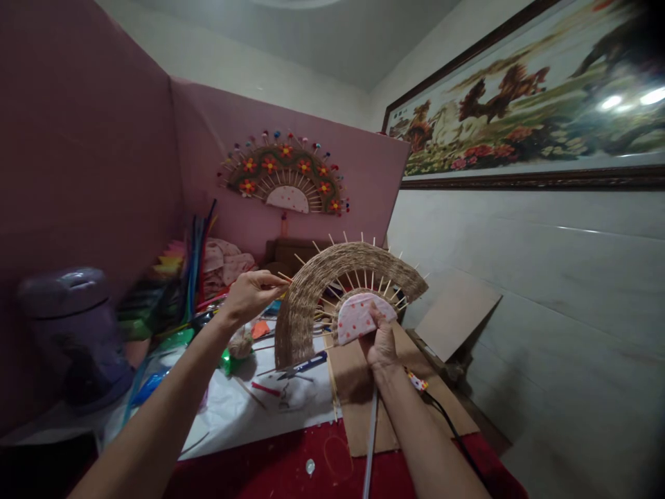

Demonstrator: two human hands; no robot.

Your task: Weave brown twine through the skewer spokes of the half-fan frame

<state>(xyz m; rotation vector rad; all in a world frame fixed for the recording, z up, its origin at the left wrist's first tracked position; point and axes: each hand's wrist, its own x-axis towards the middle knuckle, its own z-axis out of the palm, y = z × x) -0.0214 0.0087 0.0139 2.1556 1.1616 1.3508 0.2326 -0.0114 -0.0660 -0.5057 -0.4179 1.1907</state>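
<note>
A half-round fan frame (340,260), woven in brown twine over thin wooden sticks, stands upright in front of me. My right hand (382,339) grips it at its white half-round base (358,317) with red dots, thumb on the front; the other fingers are hidden behind. At the band's upper left edge, my left hand (257,294) pinches the tip of a thin wooden stick (285,277) with thumb and forefinger. Several stick ends poke out along the outer rim. Below my right hand runs a long clear rod (370,443), probably a glue stick.
Brown cardboard (358,416) and white paper (233,416) cover part of a red table. Dark-handled scissors (306,365), a twine ball (240,344) and a black cable (447,416) lie around. A purple container (75,333) stands left. A finished-looking flowered fan (285,170) hangs behind.
</note>
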